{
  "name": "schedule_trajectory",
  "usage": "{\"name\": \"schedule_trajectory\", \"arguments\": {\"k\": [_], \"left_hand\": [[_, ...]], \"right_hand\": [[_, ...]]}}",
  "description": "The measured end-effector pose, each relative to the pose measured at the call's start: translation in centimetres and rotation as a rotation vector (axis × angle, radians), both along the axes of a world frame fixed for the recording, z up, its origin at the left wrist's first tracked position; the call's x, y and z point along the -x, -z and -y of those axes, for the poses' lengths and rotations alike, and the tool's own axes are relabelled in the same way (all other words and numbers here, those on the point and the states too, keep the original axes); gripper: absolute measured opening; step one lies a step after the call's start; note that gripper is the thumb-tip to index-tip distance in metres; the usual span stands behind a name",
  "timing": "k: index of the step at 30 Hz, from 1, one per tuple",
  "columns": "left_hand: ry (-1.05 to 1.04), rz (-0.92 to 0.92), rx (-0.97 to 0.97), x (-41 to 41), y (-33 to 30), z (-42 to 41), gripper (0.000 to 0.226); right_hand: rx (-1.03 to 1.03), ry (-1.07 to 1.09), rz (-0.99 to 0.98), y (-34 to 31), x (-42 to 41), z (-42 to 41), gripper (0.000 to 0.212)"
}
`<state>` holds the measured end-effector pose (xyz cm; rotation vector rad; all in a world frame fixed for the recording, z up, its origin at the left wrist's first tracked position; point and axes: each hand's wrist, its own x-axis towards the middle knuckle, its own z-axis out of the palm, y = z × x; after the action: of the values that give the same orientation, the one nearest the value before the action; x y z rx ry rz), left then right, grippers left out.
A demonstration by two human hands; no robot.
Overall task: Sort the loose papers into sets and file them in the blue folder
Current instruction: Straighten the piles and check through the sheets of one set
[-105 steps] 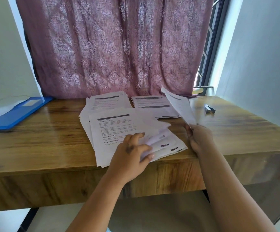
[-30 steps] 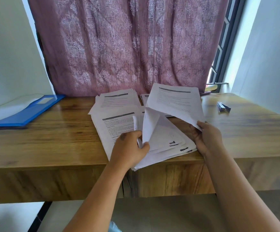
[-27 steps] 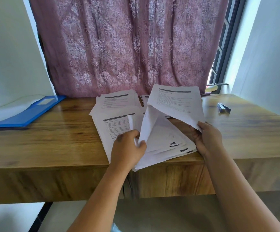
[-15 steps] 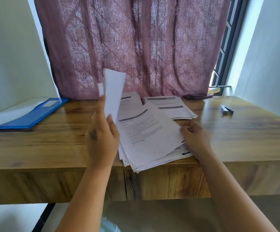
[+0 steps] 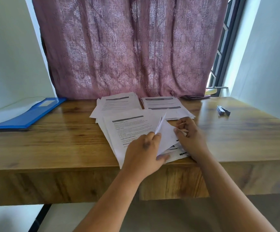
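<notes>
On the near stack [image 5: 127, 131], left hand [image 5: 142, 153] pinches a lifted sheet [image 5: 165, 138].

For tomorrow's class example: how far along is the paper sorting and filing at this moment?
Done: two sorted stacks lie at the back, the left stack and the right stack. In hand: the left hand lifts a sheet corner off the near pile, the right hand beside it. Left: the blue folder lies open, apart from every pile; nothing looks filed yet.
</notes>
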<state>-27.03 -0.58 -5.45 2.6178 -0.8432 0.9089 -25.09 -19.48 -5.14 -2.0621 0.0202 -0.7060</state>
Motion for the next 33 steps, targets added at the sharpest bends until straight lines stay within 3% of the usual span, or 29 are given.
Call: {"name": "schedule_trajectory", "arguments": {"k": [4,5,9,13,15,17,18,22,26,29,33], "left_hand": [[-0.029,-0.015,0.072,-0.9,0.3,0.1,0.059],[-0.033,-0.043,0.099,-1.2,0.1,0.0,0.059],[0.018,-0.07,0.238,-1.7,-0.3,-0.7,0.059],[0.057,-0.056,0.235,-2.1,0.2,-1.6,0.09],[0.015,-0.071,0.141,-2.3,0.1,-1.8,0.077],[-0.035,-0.103,0.044,-2.2,-0.5,-1.9,0.045],[-0.044,-0.132,0.035,-2.2,-0.7,-2.0,0.043],[-0.09,-0.274,-0.004,-2.4,-1.1,-1.8,0.069],[-0.089,-0.308,0.052,-2.9,-1.0,-2.0,0.069],[-0.085,-0.293,0.089,-2.9,-0.9,-2.2,0.061],[-0.075,-0.295,0.144,-2.7,-0.8,-2.3,0.067]], "right_hand": [[-0.478,-0.224,-0.009,-0.1,0.0,0.2,0.013],[-0.518,-0.223,-0.037,-0.2,-0.2,0.4,0.015],[-0.411,-0.096,-0.144,0.2,-0.9,0.5,0.014],[-0.396,-0.021,-0.154,0.4,-1.2,0.5,0.017],[-0.39,0.031,-0.151,0.3,-1.4,0.6,0.018],[-0.369,0.055,-0.162,0.3,-1.5,0.6,0.019],[-0.337,0.065,-0.172,0.4,-1.5,0.5,0.019],[-0.271,0.076,-0.189,0.7,-1.5,0.6,0.023],[-0.265,0.072,-0.198,0.4,-1.4,0.5,0.017],[-0.184,0.073,-0.208,0.5,-1.3,0.6,0.014],[-0.05,0.085,-0.227,0.4,-1.2,0.8,0.011]]}}
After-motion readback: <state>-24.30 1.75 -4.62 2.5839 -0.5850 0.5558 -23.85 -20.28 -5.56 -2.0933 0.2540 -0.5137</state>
